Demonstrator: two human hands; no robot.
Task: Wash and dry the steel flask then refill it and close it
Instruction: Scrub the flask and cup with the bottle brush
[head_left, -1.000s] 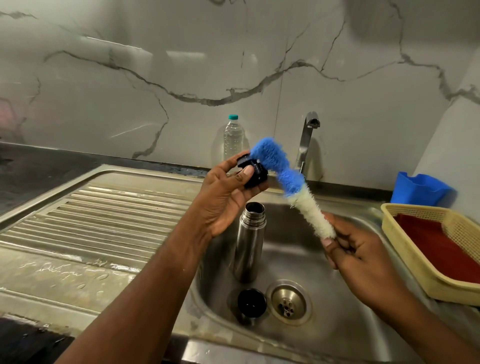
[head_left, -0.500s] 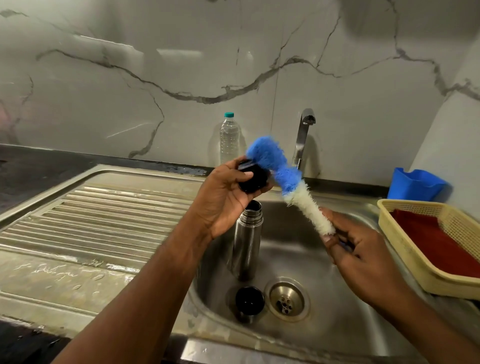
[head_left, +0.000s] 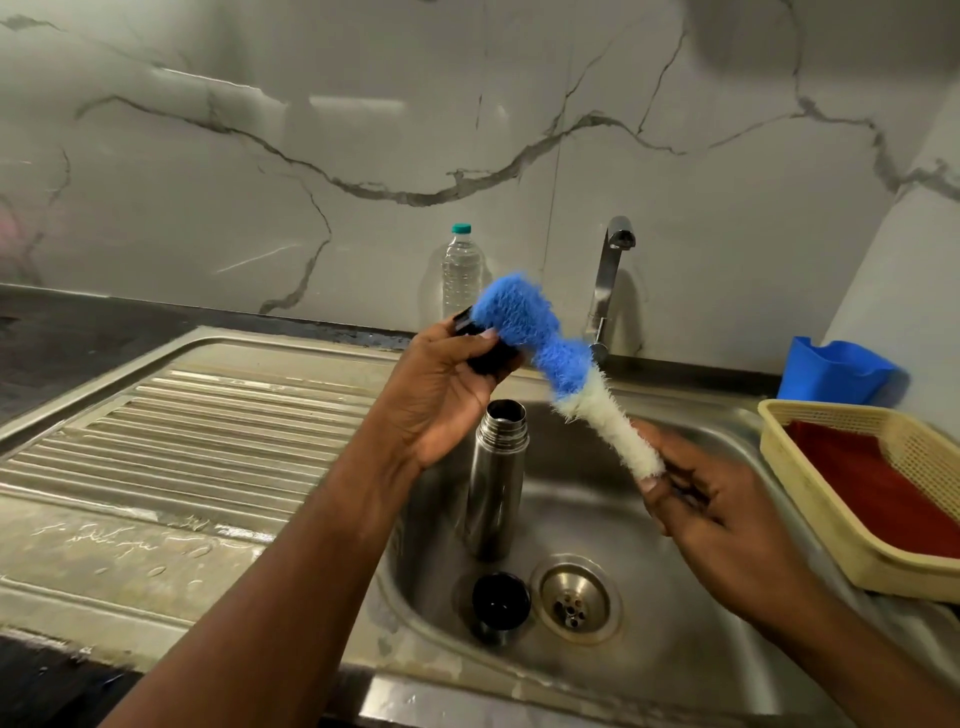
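The washing step is going on right now, and it looks like the small parts are being cleaned before the big one. The left hand (head_left: 441, 384) has its fingers curled around a little black flask stopper (head_left: 485, 353) and holds it up over the sink. The right hand (head_left: 727, 525) pinches the handle end of a bottle brush (head_left: 550, 358), and the fluffy blue end of the brush is pushed against the stopper. The steel flask (head_left: 496, 478) stands upright in the sink bowl (head_left: 675, 649), open at the top, just under the two hands. Its black cap (head_left: 501, 603) sits on the bottom of the bowl, right beside the drain (head_left: 574, 597). I think the next job is to scrub the stopper all round, and that needs the brush turned and rubbed while the other hand holds tight so the stopper does not slip. Rinsing, drying and refilling all seem still to come. The tap (head_left: 613, 275) is at the back and no water can be seen coming out. The steel draining board (head_left: 182, 441) on the left has wet drops on it. A clear water bottle (head_left: 461, 270) with a green top stands by the marble wall (head_left: 363, 130). On the right are a blue tub (head_left: 836, 369) and a yellow basket (head_left: 810, 467) with a red cloth (head_left: 883, 493) in it.
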